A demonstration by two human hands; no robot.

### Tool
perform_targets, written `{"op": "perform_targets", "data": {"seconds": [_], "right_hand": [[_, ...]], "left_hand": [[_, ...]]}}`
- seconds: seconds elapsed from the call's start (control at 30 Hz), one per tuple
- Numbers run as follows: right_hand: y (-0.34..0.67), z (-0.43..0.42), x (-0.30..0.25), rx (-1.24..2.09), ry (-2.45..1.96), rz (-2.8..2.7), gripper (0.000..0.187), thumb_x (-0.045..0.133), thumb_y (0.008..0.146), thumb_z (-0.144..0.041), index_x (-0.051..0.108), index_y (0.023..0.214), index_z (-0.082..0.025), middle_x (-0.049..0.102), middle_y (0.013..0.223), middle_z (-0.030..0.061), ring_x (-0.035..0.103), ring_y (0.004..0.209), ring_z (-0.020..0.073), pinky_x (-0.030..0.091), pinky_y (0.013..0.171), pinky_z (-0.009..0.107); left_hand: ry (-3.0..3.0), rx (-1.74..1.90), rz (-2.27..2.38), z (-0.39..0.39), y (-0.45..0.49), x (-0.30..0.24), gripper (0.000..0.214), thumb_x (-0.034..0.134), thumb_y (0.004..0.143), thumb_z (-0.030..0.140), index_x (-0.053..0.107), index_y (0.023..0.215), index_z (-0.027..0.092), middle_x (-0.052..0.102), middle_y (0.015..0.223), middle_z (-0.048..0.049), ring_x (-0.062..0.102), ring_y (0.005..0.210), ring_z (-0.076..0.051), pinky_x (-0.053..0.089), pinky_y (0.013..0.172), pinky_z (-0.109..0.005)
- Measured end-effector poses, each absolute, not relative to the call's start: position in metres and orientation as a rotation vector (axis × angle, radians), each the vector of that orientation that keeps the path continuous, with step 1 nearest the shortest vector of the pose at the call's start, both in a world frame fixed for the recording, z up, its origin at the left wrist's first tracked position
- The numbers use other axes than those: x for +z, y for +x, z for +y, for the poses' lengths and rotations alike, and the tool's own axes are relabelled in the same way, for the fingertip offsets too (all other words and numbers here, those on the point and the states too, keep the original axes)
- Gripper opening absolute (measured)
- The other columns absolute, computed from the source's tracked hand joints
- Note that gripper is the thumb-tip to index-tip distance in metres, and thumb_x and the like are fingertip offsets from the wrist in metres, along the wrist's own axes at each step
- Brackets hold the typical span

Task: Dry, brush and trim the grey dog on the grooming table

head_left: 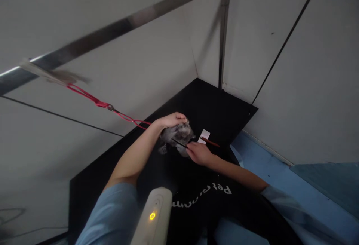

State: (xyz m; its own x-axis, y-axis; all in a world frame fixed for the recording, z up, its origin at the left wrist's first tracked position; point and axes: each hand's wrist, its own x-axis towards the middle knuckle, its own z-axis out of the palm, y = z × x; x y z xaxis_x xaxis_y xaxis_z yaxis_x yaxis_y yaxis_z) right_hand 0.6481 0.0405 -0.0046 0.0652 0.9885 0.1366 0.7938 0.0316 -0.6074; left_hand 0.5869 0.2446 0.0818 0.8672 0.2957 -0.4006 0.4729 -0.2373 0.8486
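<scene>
A small grey furry animal (179,135) lies on a black table top (213,103). My left hand (171,119) is closed over its back, fingers curled round the fur. My right hand (199,153) sits just right of it and pinches a thin dark comb or tool (179,143) whose tip reaches into the fur. A red leash (95,102) runs from the animal up and left to a metal bar (84,45).
A white card (203,135) and a reddish stick (211,142) lie on the table beyond my right hand. A white device with a lit yellow light (153,215) is near my chest. White walls enclose the table corner. Blue floor (266,170) shows at right.
</scene>
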Motion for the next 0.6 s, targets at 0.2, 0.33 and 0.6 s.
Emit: {"op": "perform_targets", "data": {"seconds": [0.2,0.33,0.6], "right_hand": [[0.654,0.042,0.000,0.457,-1.919,-1.710,0.017,0.046,0.095,-0.022,0.061,0.092,-0.017,0.068,0.092,0.0069,0.064,0.081,0.0158,0.042,0.069,0.025],[0.662,0.043,0.007,0.479,-1.829,-1.767,0.017,0.046,0.096,-0.024,0.061,0.092,-0.017,0.068,0.093,0.0061,0.064,0.083,0.0146,0.041,0.071,0.024],[0.660,0.039,0.013,0.551,-1.794,-2.069,0.023,0.041,0.097,-0.026,0.062,0.101,-0.017,0.068,0.097,0.0070,0.064,0.088,0.0159,0.042,0.072,0.024]], "left_hand": [[1.787,-0.179,0.587,0.240,0.584,0.084,0.022,0.071,0.069,0.035,0.067,0.063,0.014,0.062,0.058,-0.0020,0.051,0.053,-0.010,0.041,0.055,-0.022],[1.749,-0.193,0.569,0.240,0.582,0.086,0.025,0.072,0.070,0.037,0.066,0.063,0.014,0.063,0.060,-0.0022,0.051,0.054,-0.010,0.041,0.057,-0.023],[1.817,-0.269,0.488,0.241,0.574,0.085,0.031,0.069,0.075,0.042,0.066,0.070,0.011,0.064,0.064,-0.0021,0.053,0.060,-0.011,0.043,0.065,-0.023]]}}
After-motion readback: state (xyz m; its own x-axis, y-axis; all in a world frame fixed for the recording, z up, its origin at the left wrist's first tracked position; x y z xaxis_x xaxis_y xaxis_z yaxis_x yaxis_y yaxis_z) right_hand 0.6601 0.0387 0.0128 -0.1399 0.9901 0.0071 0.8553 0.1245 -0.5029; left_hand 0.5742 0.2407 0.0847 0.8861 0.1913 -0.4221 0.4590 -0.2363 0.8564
